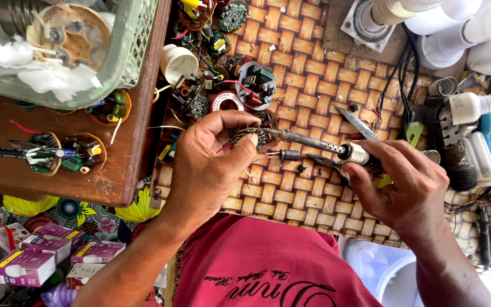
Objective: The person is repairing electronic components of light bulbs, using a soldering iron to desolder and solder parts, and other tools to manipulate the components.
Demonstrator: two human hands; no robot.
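Soldering iron [313,143] lies level, tip left on the round circuit board [249,136].
My right hand [396,185] fingers clamp its pale handle; my left hand [211,159] fingers pinch the board.

Small electronics repair workshop, soldering iron [313,143], loose circuit boards [255,85], woven mat [302,62], pliers [331,166]

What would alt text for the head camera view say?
A left hand pinches a small round circuit board while the right hand holds a soldering iron to it, over a woven mat littered with electronic parts.
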